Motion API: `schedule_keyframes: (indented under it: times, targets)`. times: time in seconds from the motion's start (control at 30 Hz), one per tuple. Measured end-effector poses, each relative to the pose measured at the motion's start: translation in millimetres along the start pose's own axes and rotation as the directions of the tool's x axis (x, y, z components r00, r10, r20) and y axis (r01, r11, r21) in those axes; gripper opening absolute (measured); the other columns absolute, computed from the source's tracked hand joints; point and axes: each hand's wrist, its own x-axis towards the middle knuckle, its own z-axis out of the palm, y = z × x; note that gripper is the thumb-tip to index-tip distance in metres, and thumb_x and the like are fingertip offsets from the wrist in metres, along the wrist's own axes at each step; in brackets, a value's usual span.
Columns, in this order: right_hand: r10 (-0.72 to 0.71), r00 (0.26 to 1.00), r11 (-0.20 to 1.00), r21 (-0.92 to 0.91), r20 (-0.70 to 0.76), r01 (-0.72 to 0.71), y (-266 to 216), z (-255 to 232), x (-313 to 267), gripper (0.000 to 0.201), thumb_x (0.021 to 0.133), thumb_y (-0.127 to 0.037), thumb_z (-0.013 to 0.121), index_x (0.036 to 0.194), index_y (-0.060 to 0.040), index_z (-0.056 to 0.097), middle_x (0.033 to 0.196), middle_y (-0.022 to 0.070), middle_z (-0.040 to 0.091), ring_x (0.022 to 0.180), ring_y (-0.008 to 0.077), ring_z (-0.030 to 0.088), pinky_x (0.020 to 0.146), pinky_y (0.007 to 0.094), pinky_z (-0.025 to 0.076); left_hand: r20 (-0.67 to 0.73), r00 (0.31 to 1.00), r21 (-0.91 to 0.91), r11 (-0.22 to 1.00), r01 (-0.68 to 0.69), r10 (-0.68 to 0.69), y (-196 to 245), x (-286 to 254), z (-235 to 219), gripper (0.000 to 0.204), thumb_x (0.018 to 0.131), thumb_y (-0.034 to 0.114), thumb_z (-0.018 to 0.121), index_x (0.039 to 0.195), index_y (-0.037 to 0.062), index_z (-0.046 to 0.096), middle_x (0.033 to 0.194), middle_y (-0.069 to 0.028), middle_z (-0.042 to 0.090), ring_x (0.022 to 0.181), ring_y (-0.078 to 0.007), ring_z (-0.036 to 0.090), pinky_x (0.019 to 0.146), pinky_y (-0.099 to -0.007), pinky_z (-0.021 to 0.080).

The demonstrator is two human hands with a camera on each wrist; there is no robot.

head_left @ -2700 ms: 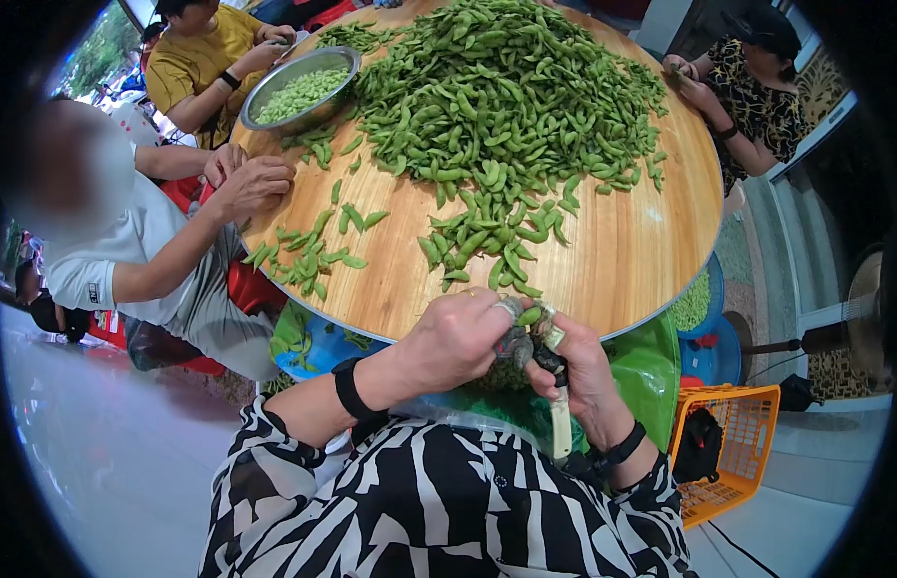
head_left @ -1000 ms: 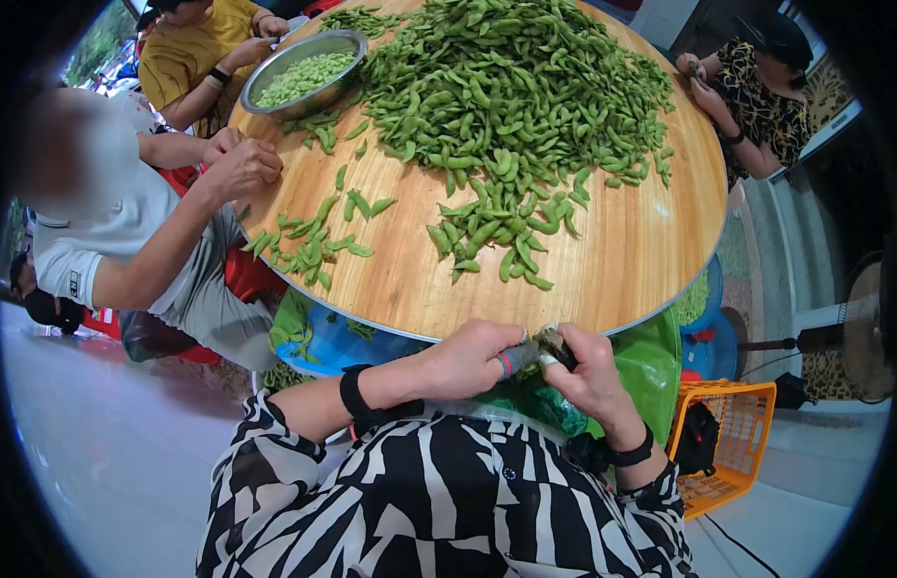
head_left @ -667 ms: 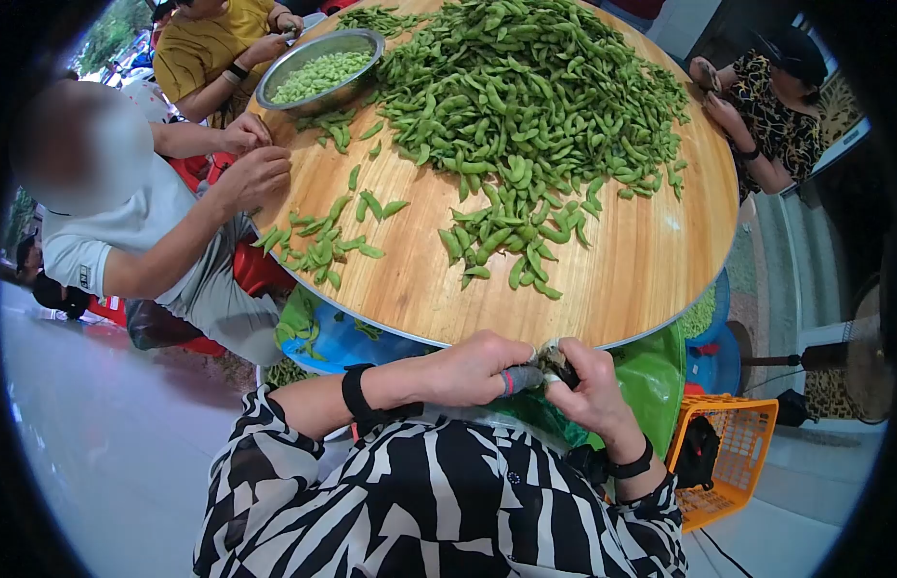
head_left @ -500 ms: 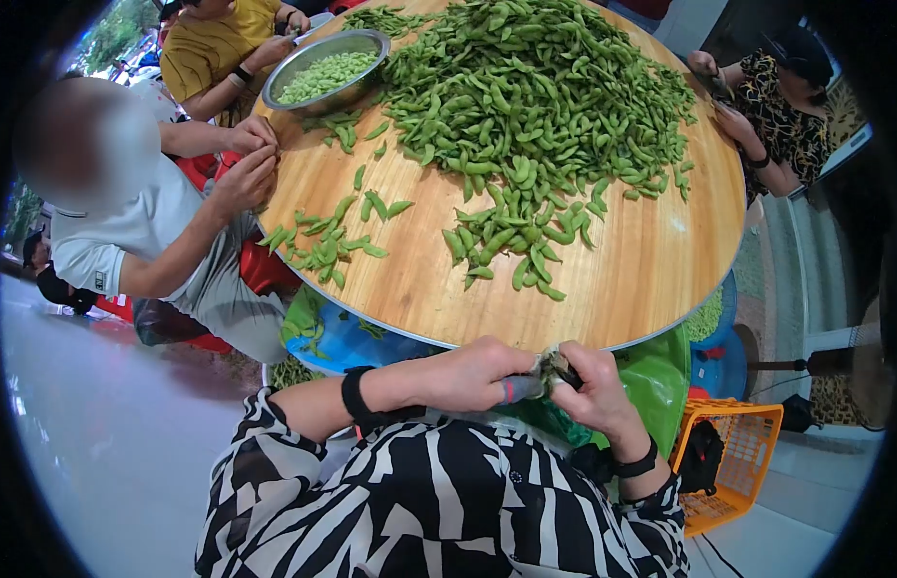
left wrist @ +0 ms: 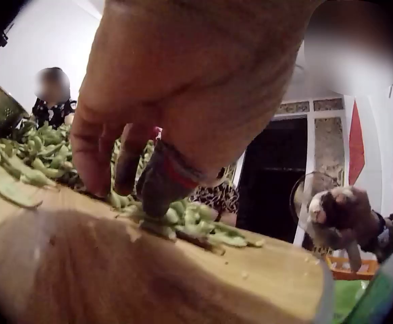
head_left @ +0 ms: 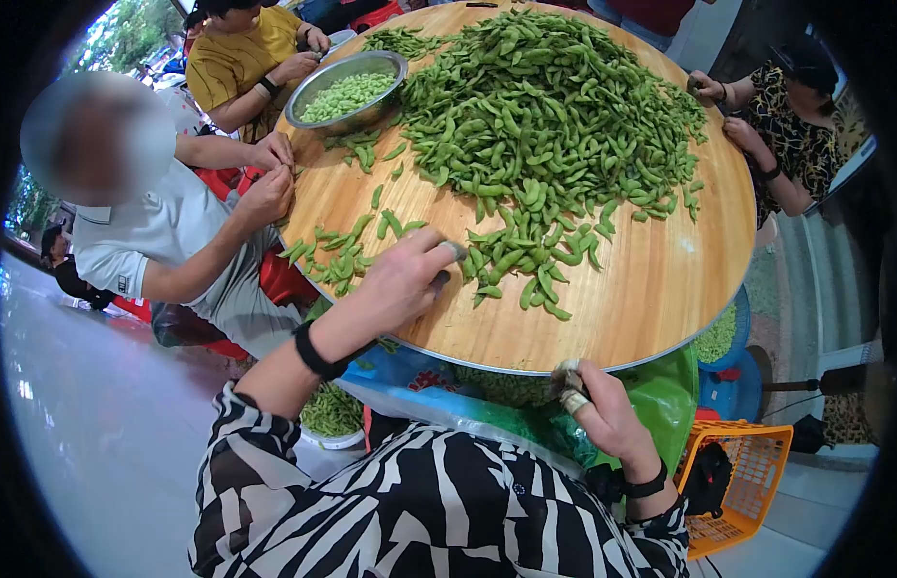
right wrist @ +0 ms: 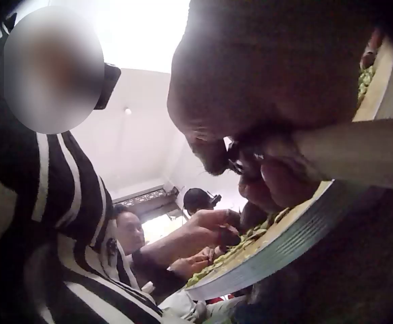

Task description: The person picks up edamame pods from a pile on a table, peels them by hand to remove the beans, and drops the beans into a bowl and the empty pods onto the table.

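My left hand (head_left: pixel 400 279) reaches over the round wooden table (head_left: pixel 651 299), fingertips right at the near edge of the green soybean pods (head_left: pixel 526 255). In the left wrist view its fingers (left wrist: pixel 91 158) point down, apart and slightly bent, among the pods; a grey wrap with a red line covers the thumb (left wrist: pixel 166 179). My right hand (head_left: pixel 607 409) stays at the table's front edge, its thumb and finger wrapped in pale tape. It grips a small tool with a pale handle (right wrist: pixel 358 152); the working end is mostly hidden by the fingers.
A metal bowl (head_left: pixel 367 118) of shelled beans stands at the back left. People in white (head_left: pixel 150 226), yellow (head_left: pixel 241 58) and patterned (head_left: pixel 786 135) shirts sit around the table. Below are a green sheet (head_left: pixel 670 390), an orange basket (head_left: pixel 776 443) and a white bucket (head_left: pixel 338 443) of pods.
Both hands were together at the table edge, working on a pod. My left hand has moved away, forward and left to the pods; the right has shifted slightly and keeps the tool.
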Motion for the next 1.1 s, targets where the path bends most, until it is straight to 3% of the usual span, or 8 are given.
schedule_keyframes:
  times: [0.07, 0.13, 0.27, 0.37, 0.43, 0.57, 0.87, 1.1]
  targets:
    - [-0.013, 0.999, 0.990, 0.143, -0.037, 0.018, -1.4, 0.1, 1.6, 0.024, 0.083, -0.008, 0.053, 0.105, 0.0019, 0.051, 0.083, 0.0172, 0.054, 0.077, 0.0350, 0.056, 0.073, 0.0370, 0.047, -0.063, 0.994, 0.023, 0.996, -0.089, 0.090, -6.8, 9.7, 16.8, 0.029, 0.067, -0.004, 0.062, 0.094, 0.0036, 0.055, 0.088, -0.0148, 0.053, 0.088, -0.0353, 0.055, 0.074, -0.0435, 0.047]
    - [0.048, 0.999, 0.973, 0.226, -0.015, -0.043, -3.2, 0.4, 3.5, 0.029, 0.088, -0.010, 0.044, 0.115, 0.0004, 0.050, 0.084, 0.0051, 0.055, 0.070, 0.0127, 0.051, 0.062, 0.0268, 0.043, -0.037, 0.997, 0.051, 0.996, -0.067, 0.069, -13.0, 13.9, 27.1, 0.028, 0.068, -0.002, 0.064, 0.094, 0.0038, 0.057, 0.089, -0.0145, 0.053, 0.089, -0.0353, 0.054, 0.076, -0.0430, 0.046]
    - [-0.022, 1.000, 0.992, 0.124, -0.022, 0.024, -10.0, 2.0, 12.5, 0.027, 0.093, -0.010, 0.044, 0.116, 0.0025, 0.049, 0.080, 0.0117, 0.055, 0.073, 0.0240, 0.056, 0.070, 0.0335, 0.047, -0.058, 0.997, -0.051, 0.997, -0.059, 0.056, -10.9, 14.6, 22.4, 0.019, 0.071, -0.001, 0.063, 0.089, 0.0017, 0.057, 0.086, -0.0157, 0.057, 0.084, -0.0379, 0.055, 0.074, -0.0416, 0.048]
    - [0.180, 0.984, 0.928, 0.331, 0.010, -0.173, -16.2, 0.9, 16.1, 0.034, 0.097, -0.013, 0.039, 0.127, 0.0014, 0.046, 0.072, 0.0053, 0.053, 0.060, 0.0128, 0.051, 0.056, 0.0251, 0.042, 0.052, 0.974, -0.313, 0.922, 0.226, -0.221, 3.7, 10.2, 16.1, 0.017, 0.082, 0.005, 0.065, 0.098, 0.0011, 0.063, 0.084, -0.0081, 0.064, 0.072, -0.0198, 0.057, 0.065, -0.0314, 0.046]
    - [0.173, 0.982, 0.857, 0.503, -0.070, -0.115, -20.0, 3.4, 22.9, 0.040, 0.099, -0.015, 0.035, 0.134, 0.0001, 0.043, 0.066, 0.0001, 0.050, 0.052, 0.0051, 0.042, 0.048, 0.0191, 0.033, 0.194, 0.938, -0.783, 0.531, 0.324, -0.286, 29.2, 13.3, 12.1, 0.018, 0.089, 0.011, 0.064, 0.103, 0.0006, 0.066, 0.078, 0.0001, 0.065, 0.063, -0.0068, 0.052, 0.057, -0.0226, 0.042]
    - [0.145, 0.988, 0.747, 0.661, -0.059, -0.070, -28.3, 6.1, 32.8, 0.042, 0.100, -0.017, 0.033, 0.138, -0.0021, 0.040, 0.065, 0.0010, 0.050, 0.050, 0.0058, 0.040, 0.046, 0.0192, 0.032, 0.460, 0.864, -0.844, 0.202, 0.497, -0.203, 69.2, 8.2, 14.7, 0.016, 0.089, 0.010, 0.064, 0.102, 0.0023, 0.068, 0.075, 0.0045, 0.059, 0.061, -0.0006, 0.047, 0.051, -0.0169, 0.035]
    - [0.124, 0.990, 0.691, 0.722, -0.066, -0.038, -31.0, 19.0, 26.8, 0.045, 0.101, -0.021, 0.040, 0.139, 0.0026, 0.037, 0.075, 0.0051, 0.052, 0.051, 0.0080, 0.044, 0.043, 0.0189, 0.033, 0.417, 0.892, -0.857, 0.251, 0.450, -0.174, 79.3, 5.8, 28.1, 0.019, 0.090, 0.014, 0.064, 0.105, 0.0029, 0.068, 0.071, 0.0073, 0.055, 0.057, -0.0001, 0.043, 0.048, -0.0178, 0.032]
    - [0.180, 0.978, 0.701, 0.711, -0.107, -0.052, -28.0, 22.3, 25.7, 0.039, 0.099, -0.013, 0.042, 0.135, 0.0010, 0.045, 0.073, 0.0017, 0.051, 0.050, 0.0064, 0.043, 0.043, 0.0186, 0.033, 0.244, 0.959, -0.913, 0.300, 0.276, -0.142, 81.0, 2.2, 35.9, 0.020, 0.088, 0.008, 0.065, 0.106, -0.0013, 0.067, 0.086, 0.0007, 0.063, 0.079, -0.0048, 0.055, 0.071, -0.0206, 0.045]
